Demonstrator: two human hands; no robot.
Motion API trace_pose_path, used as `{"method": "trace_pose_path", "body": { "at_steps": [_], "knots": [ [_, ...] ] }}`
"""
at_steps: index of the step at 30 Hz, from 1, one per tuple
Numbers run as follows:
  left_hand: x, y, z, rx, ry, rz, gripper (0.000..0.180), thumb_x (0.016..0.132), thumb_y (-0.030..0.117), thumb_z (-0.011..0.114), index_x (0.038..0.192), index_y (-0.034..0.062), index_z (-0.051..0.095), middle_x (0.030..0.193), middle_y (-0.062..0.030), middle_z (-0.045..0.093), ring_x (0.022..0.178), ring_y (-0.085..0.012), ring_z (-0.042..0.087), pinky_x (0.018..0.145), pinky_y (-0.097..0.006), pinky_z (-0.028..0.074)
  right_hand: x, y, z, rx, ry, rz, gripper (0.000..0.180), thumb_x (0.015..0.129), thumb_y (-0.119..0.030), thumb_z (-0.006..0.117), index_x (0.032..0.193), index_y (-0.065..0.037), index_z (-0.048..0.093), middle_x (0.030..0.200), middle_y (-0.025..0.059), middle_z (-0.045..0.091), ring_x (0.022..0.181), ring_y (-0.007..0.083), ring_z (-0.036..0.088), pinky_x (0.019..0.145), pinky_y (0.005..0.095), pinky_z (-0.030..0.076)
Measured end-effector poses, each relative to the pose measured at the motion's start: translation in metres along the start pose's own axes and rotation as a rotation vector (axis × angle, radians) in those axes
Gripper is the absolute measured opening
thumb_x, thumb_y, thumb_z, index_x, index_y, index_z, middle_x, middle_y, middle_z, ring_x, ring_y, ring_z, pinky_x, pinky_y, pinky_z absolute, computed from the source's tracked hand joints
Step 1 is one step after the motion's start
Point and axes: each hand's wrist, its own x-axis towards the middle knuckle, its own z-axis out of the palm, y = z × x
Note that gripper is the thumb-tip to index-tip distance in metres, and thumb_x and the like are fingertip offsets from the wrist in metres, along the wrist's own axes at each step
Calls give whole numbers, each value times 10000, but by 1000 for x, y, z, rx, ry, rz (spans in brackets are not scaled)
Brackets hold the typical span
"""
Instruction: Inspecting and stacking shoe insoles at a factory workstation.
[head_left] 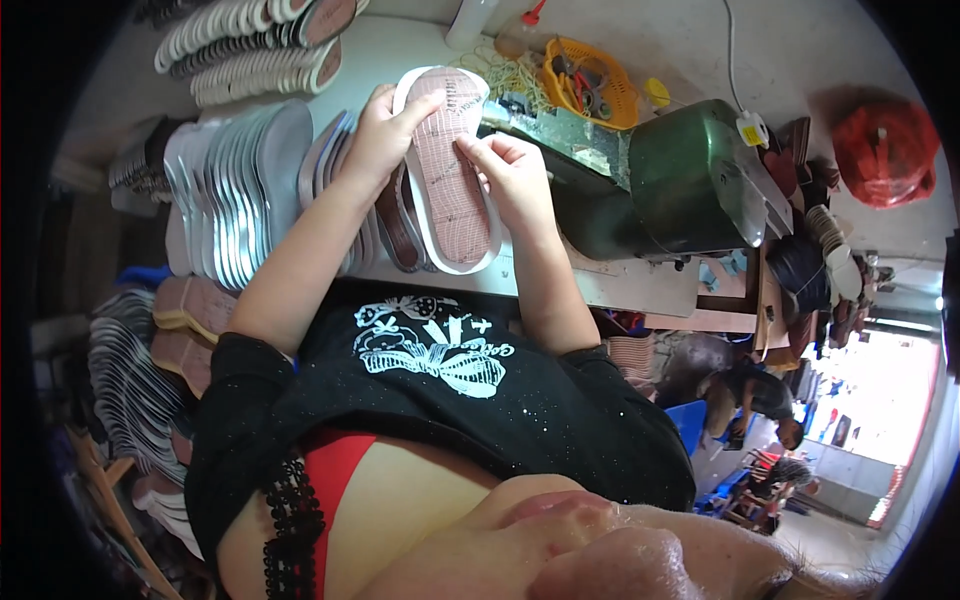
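Observation:
Above the worktable point(610, 282) I hold up a shoe insole point(452, 185) with a brownish-pink gridded face, dark printed marks and a white rim. My left hand point(385, 135) grips its left edge near the far end, thumb across the gridded face and the other fingers mostly hidden behind. On the opposite edge my right hand point(508, 180) closes, its thumb and index finger at the rim around mid-length. Below the insole, a few brown and grey pieces point(400, 235) show partly. Just left of my left forearm stands a row of pale grey sole-shaped pieces point(285, 160).
A dark green machine point(690, 180) occupies the table's right side. Behind it sits a yellow basket point(620, 95) of tools, beside tangled cord point(510, 75). More stacked soles point(260, 45) lie far left, others point(140, 370) near left. A red bag point(885, 155) hangs right; a person point(750, 400) sits beyond.

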Motion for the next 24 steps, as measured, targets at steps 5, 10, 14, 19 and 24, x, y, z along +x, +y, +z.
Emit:
{"method": "trace_pose_path", "body": {
  "at_steps": [5, 10, 14, 19, 24],
  "knots": [
    [45, -38, 4, 186, 54, 74, 302, 762, 222, 725, 867, -57, 682, 1006, -131, 562, 918, -183, 577, 799, -283, 461, 11, 3, -16, 21, 25, 55, 206, 840, -235, 679, 784, -36, 675, 680, -44, 594, 570, 5, 458, 507, 162, 325],
    [62, -40, 18, 352, 55, 173, 276, 827, 161, 656, 993, -60, 642, 928, -94, 650, 808, -137, 622, 728, -258, 487, 8, 8, -26, 192, 71, -8, 207, 821, -174, 699, 730, 1, 637, 649, -5, 586, 570, 40, 489, 526, 190, 380],
    [79, -51, 14, 372, 59, 156, 346, 734, 276, 723, 913, -20, 696, 921, -180, 648, 874, -235, 623, 815, -323, 471, -16, 1, -37, 360, -61, 143, 206, 820, -161, 696, 858, 39, 660, 777, 55, 658, 674, 87, 604, 630, 206, 481],
    [88, -42, 25, 247, -14, 93, 284, 768, 211, 692, 901, -40, 690, 892, -125, 679, 786, -180, 644, 736, -303, 494, -48, 9, -33, 391, -173, 357, 307, 841, -265, 656, 910, 33, 637, 767, 152, 674, 576, 173, 650, 530, 272, 539],
    [91, -20, 35, 191, -77, -49, 292, 821, 197, 663, 922, -77, 664, 862, -111, 678, 756, -142, 632, 691, -264, 486, -36, 17, -2, 619, -10, 166, 276, 882, -216, 577, 946, 49, 620, 764, 160, 672, 616, 196, 665, 576, 296, 552]
  ]
}}
